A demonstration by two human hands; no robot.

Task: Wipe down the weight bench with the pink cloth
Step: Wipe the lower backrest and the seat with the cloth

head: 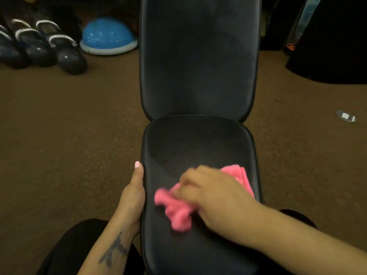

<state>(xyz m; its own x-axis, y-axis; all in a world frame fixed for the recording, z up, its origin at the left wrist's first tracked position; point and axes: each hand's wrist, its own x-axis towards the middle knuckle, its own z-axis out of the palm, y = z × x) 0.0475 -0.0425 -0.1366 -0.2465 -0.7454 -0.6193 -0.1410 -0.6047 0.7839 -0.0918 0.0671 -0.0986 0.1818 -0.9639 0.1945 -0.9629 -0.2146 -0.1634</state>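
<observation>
- One view only, head-worn, wide-angle; nothing shared with a second camera.
- Looks forward and steeply down along the length of the weight bench (198, 145), roughly on its centreline.
- Seat pad fills lower centre, close to the lens; back pad runs up and out of the top edge.
- Right hand (214, 195) and left hand (133, 197) enter from the bottom, both near the camera; right one motion-blurred.
- Wearer's dark-clothed legs show at the bottom corners, either side of the bench.
- Brown floor (69, 135) on both sides; far gear at upper left is bent by the lens: blue dome (107, 35), dark weights (39, 48).
</observation>
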